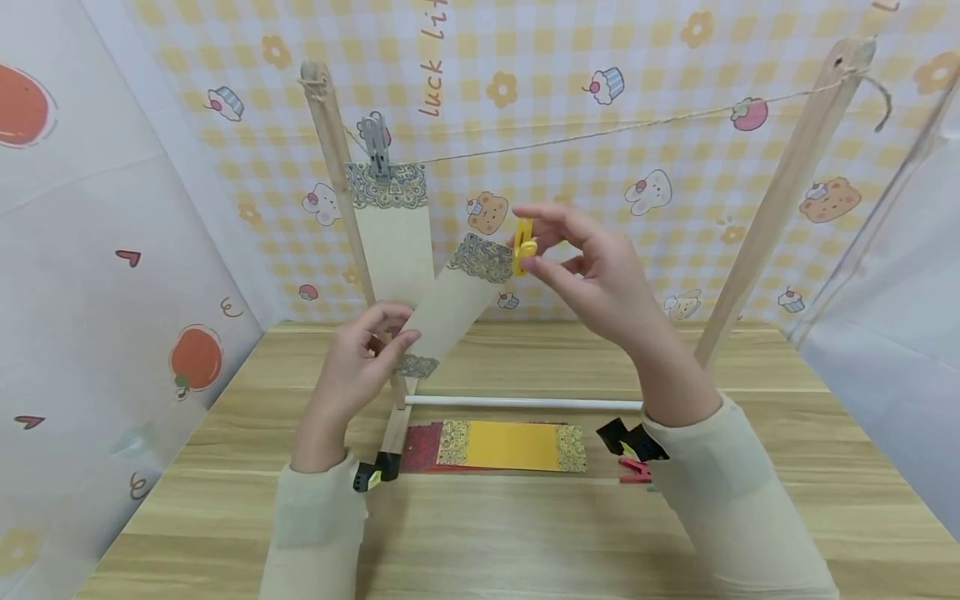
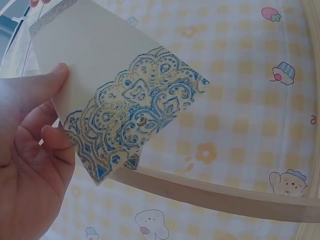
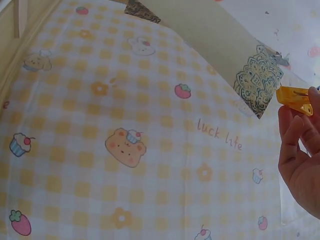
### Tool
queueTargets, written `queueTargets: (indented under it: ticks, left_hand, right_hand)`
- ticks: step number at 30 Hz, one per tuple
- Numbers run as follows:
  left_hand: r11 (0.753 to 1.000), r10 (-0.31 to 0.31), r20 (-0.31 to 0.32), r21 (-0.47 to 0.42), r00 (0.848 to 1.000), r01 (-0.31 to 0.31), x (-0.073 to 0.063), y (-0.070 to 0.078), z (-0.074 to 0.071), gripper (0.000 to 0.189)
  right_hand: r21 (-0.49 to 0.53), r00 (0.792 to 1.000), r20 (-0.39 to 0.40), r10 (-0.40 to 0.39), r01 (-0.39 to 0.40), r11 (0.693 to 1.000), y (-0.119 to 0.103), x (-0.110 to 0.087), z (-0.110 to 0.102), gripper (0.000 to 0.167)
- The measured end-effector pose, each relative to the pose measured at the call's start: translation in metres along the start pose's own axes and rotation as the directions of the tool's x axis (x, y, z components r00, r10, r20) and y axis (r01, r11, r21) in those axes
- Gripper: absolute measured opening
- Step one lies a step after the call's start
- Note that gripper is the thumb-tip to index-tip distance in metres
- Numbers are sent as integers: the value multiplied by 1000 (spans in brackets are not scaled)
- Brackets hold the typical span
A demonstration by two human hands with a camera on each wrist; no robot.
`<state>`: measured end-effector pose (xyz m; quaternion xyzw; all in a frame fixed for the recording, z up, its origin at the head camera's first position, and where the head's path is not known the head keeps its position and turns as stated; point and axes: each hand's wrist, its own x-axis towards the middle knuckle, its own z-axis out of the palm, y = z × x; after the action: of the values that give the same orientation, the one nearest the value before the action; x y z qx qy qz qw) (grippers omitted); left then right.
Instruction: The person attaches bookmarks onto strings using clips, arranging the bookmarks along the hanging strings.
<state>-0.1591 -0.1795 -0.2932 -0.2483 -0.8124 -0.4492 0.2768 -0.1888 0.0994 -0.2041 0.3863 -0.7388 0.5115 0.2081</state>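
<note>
My left hand (image 1: 352,358) pinches a cream paper card (image 1: 457,308) near its lower end, thumb in front. The card leans to the upper right and has a lacy dark-and-gold pattern at both ends; blue shows in that pattern in the left wrist view (image 2: 135,100). Between thumb and fingers, my right hand (image 1: 600,275) holds a yellow clothespin (image 1: 523,248) right by the card's upper corner. A small gap separates clothespin (image 3: 295,97) and card in the right wrist view. Behind, a matching cream card (image 1: 393,242) hangs from the string under a grey clothespin (image 1: 377,146).
The string (image 1: 585,137) runs between a left wooden post (image 1: 322,117) and a right wooden post (image 1: 787,183). A white rod (image 1: 525,403) crosses low between them. On the table, a yellow card (image 1: 513,446) lies over red ones, left of a red clothespin (image 1: 636,471).
</note>
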Motion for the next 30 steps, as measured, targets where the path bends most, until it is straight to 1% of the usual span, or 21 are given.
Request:
queueTargets:
  ticks: [4, 8, 12, 15, 18, 20, 24, 27, 30]
  left_hand:
    - [1000, -28, -46, -9, 999, 27, 0, -1, 3, 17]
    - [998, -65, -96, -23, 993, 63, 2, 0, 4, 16]
    - [995, -102, -137, -31, 985, 99, 4, 2, 3, 17]
    - [993, -121, -162, -23, 979, 119, 5, 3, 2, 19]
    - [991, -131, -184, -20, 974, 130, 5, 5, -1, 21]
    - [991, -130, -196, -21, 972, 129, 6, 5, -2, 21]
    - [991, -136, -214, -43, 967, 130, 8, 6, -4, 22]
    - [989, -143, -220, -69, 965, 130, 10, 7, -3, 21]
    - [986, -152, -226, -95, 962, 134, 12, 8, -1, 20]
  right_hand:
    - [8, 1000, -11, -29, 29, 1000, -7, 11, 4, 46]
    - [21, 998, -39, -51, 52, 998, -11, 21, 9, 49]
    - [50, 995, -66, -70, 73, 996, -13, 30, 12, 45]
    - [101, 994, -74, -75, 82, 991, -14, 37, 15, 41]
    - [167, 995, -80, -61, 74, 983, -16, 44, 18, 40]
    - [199, 996, -82, -42, 58, 978, -18, 48, 21, 39]
    - [247, 996, -82, -35, 55, 967, -23, 57, 24, 38]
    - [301, 995, -91, -28, 54, 952, -26, 64, 23, 37]
    - [372, 996, -91, -14, 47, 927, -27, 69, 23, 36]
